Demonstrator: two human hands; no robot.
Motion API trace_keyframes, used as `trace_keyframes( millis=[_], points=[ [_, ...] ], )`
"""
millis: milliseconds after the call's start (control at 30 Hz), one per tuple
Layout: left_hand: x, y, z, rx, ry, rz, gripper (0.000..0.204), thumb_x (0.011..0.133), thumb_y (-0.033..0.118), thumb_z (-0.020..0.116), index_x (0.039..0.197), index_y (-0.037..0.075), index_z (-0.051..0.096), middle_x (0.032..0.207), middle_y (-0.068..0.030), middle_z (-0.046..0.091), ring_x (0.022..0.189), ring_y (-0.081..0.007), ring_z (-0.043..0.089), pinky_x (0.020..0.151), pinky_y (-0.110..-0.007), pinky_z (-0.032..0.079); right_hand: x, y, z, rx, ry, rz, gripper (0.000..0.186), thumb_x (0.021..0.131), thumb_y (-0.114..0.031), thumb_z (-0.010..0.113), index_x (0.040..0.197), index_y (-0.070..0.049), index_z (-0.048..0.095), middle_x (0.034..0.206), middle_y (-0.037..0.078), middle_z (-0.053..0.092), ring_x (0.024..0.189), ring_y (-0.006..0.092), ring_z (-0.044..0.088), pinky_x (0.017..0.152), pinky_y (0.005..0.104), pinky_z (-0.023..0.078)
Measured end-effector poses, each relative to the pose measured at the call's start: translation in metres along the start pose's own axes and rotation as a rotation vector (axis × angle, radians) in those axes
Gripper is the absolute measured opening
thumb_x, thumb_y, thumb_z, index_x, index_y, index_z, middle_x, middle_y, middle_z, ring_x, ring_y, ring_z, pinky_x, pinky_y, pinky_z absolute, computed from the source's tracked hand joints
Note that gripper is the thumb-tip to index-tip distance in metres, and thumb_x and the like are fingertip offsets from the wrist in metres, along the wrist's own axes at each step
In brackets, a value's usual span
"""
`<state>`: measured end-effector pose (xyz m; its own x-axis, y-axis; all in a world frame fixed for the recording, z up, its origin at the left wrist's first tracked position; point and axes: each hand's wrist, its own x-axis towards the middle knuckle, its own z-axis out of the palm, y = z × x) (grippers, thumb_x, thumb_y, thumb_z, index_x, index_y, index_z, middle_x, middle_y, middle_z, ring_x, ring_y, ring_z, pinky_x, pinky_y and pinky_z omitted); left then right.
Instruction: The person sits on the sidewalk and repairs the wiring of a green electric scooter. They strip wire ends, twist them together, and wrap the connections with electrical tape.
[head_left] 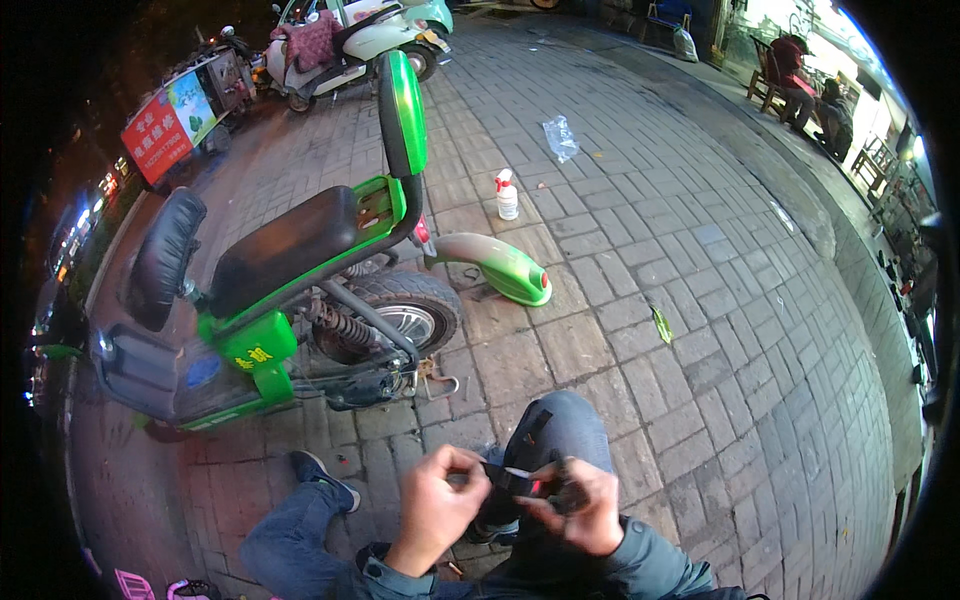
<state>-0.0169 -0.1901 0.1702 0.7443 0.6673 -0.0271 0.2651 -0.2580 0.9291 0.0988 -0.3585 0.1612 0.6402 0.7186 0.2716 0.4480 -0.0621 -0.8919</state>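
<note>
My left hand (440,500) pinches one end of a small black strip (493,477) over my bent knee. My right hand (582,505) is closed around a dark object (525,483) with silver and red parts, touching the strip; its exact kind is unclear. Another black piece (535,430) lies along my knee (578,430). Ahead at left stands a green electric scooter (268,350), its rear wheel (405,318) exposed. A loose green curved fender (505,270) with a red lamp rests on the pavement beside it.
A white spray bottle (507,198), a crumpled plastic bag (560,138) and a green scrap (661,323) are on the brick pavement (740,400). Parked scooters (360,50) and a signboard cart (175,125) stand behind. A person (790,75) sits outside a lit shop at right.
</note>
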Motion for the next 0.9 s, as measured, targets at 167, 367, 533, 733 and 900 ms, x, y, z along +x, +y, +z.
trace_keyframes(
  millis=[167,367,533,733,900],
  points=[
    [0.002,-0.015,-0.029,-0.616,-0.342,-0.334,0.023,0.092,0.005,0.066,0.113,-0.004,0.063,0.111,-0.0131,0.07,0.097,-0.0164,0.069,0.072,-0.029,0.06,0.004,0.003,-0.001,0.785,0.082,0.145,0.021,0.083,-0.011,0.086,0.094,0.001,0.073,0.09,0.007,0.074,0.082,0.0143,0.067,0.075,0.0293,0.053],
    [0.007,-0.002,-0.062,-1.147,-0.955,-0.476,0.053,0.092,0.015,0.065,0.137,-0.01,0.05,0.138,-0.0287,0.057,0.118,-0.0342,0.064,0.105,-0.046,0.048,0.012,0.013,-0.013,0.934,-0.181,0.21,0.027,0.085,-0.013,0.086,0.102,0.002,0.072,0.093,0.009,0.074,0.088,0.0163,0.07,0.08,0.0309,0.055],
    [0.018,0.006,-0.051,-0.721,-0.896,-0.491,0.026,0.096,0.011,0.063,0.116,-0.006,0.062,0.138,-0.0232,0.057,0.113,-0.0216,0.064,0.096,-0.033,0.051,0.016,0.01,-0.012,0.793,-0.237,0.176,0.027,0.086,-0.012,0.084,0.104,0.002,0.07,0.096,0.01,0.074,0.091,0.0179,0.07,0.083,0.0322,0.055],
    [0.016,0.012,-0.058,-0.972,-0.509,-0.397,0.01,0.093,0.011,0.061,0.096,0.002,0.059,0.127,-0.0216,0.062,0.08,-0.0191,0.068,0.062,-0.022,0.049,0.013,0.007,0.002,0.91,0.05,0.164,0.03,0.098,-0.029,0.067,0.1,0.001,0.064,0.094,0.012,0.068,0.085,0.0209,0.062,0.079,0.0343,0.049],
    [0.016,0.024,-0.074,-0.752,-0.288,-0.329,0.007,0.097,0.009,0.056,0.1,0.003,0.055,0.114,-0.0252,0.069,0.081,-0.0196,0.07,0.058,-0.022,0.048,-0.011,-0.006,0.007,0.998,-0.558,0.332,0.053,0.106,-0.052,0.044,0.095,-0.001,0.056,0.079,0.006,0.053,0.074,0.0166,0.052,0.074,0.0311,0.042]
  ],
)
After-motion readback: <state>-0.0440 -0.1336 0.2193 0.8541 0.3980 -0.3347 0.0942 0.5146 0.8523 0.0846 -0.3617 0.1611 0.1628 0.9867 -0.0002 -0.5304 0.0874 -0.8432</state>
